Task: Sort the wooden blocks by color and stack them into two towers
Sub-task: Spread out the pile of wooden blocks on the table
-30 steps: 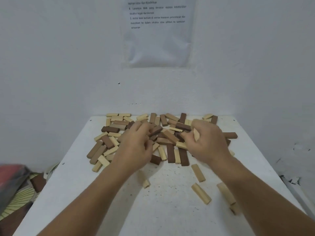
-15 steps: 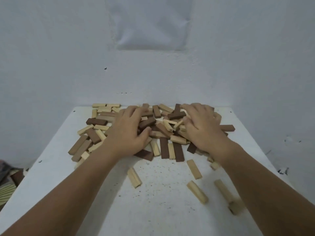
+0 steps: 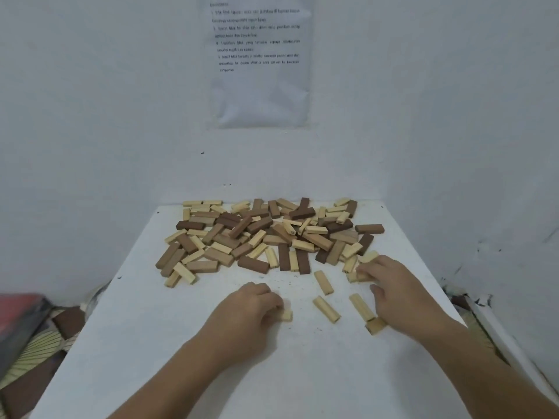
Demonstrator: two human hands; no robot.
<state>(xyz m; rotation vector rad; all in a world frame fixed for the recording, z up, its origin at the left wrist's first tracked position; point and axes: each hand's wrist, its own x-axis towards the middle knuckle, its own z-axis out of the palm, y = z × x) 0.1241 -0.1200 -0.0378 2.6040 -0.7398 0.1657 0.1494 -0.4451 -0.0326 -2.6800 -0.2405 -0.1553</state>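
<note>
Blocks: small rectangular wooden bars with flat faces and squared ends, matte. Three tones show: pale cream, mid brown, dark brown. The pile (image 3: 266, 237) lies unsorted across the far half of the table, with bars crossing and overlapping at all angles. No tower stands yet.

Your left hand (image 3: 248, 309) is at the near centre with its fingers curled round the held pale block (image 3: 286, 315); only the block's end shows past the knuckles. Your right hand (image 3: 396, 291) lies at the pile's near right corner. Its fingers are nearly straight, their tips rest on the edge pale block (image 3: 358, 276), and the thumb is apart. Between your hands lie loose pale blocks (image 3: 326, 309), separate from each other. One more sits just by your right wrist.

Surface: the white table (image 3: 181, 343) is smooth and flecked with dark crumbs near its centre. It is pushed against a plain white wall (image 3: 90, 116). A printed sheet (image 3: 260, 71), glossy and wrinkled, hangs above the pile; its text is too small to read. On the floor at the left are a blurred red object (image 3: 21, 313) and a leaf-patterned fabric (image 3: 39, 346).

Change: half a second ago both your hands were spread on top of the pile. They have now drawn back to its near side. The pale bar that lay free by your left forearm is no longer loose, and your left hand grips a block at that spot. Your view has tipped upward, so more of the sheet shows.
</note>
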